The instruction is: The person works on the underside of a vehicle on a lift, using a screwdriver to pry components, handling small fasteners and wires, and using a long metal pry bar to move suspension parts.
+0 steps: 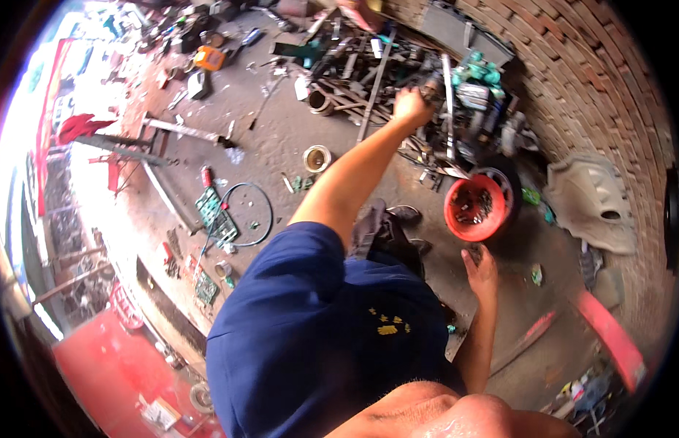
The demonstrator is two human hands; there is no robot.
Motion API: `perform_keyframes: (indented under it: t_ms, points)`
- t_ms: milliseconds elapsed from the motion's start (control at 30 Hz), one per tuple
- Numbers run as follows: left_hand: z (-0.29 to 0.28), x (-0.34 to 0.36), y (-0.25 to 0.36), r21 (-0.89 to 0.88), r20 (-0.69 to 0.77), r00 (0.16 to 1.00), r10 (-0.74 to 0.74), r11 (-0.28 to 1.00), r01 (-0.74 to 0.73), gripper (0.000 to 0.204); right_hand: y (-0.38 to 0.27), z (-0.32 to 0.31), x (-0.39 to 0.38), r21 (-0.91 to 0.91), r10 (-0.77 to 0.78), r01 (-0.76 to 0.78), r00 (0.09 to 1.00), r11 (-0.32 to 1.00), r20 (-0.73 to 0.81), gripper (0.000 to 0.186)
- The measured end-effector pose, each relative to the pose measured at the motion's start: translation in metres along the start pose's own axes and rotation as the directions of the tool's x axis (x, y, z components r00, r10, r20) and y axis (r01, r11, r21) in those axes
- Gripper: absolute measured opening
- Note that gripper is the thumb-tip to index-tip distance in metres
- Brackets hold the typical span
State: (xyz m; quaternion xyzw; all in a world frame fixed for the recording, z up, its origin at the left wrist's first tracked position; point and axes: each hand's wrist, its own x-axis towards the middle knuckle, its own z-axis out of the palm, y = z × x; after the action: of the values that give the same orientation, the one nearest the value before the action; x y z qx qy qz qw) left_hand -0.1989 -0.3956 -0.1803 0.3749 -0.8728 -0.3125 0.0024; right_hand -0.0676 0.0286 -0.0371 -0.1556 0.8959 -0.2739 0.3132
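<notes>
My left hand (412, 108) reaches out over a heap of scrap metal (350, 69), its fingers closed on a rusty brown metal part (430, 89). Part of that piece is hidden by the fingers, and its exact kind does not show. Nearer my body, my right hand (482, 271) is closed around a small dark lump (474, 252) that I cannot make out. Just beyond it stands a red bowl (456, 223) with small metal bits inside, apart from the fingers. A dark round rim sits behind and under the bowl.
A brick wall (595, 80) bounds the right side, with a grey moulded panel (591, 201) against it. On the floor lie a metal ring (317, 158), a green circuit board (216, 215) with a cable, and a steel frame (186, 131). A red panel (105, 372) is at lower left.
</notes>
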Motion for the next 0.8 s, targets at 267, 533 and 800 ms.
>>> perform_keyframes:
  t_ms: [267,533,800]
  points:
    - [0.038,-0.120,0.026,0.406,0.314,0.709,0.632,0.586,-0.702,0.034,0.066,-0.001,-0.030,0.161,0.204,-0.201,0.979,0.966,-0.002,0.058]
    - [0.070,-0.093,0.006,0.428,0.383,0.719,0.580,0.578,-0.695,0.022,0.080,0.012,-0.050,0.154,0.235,-0.229,0.972,0.961,-0.019,0.065]
    - [-0.005,-0.078,0.024,-0.216,0.225,0.619,0.752,0.658,-0.722,0.040,0.022,-0.004,-0.028,0.142,0.159,-0.154,0.987,0.978,-0.020,0.063]
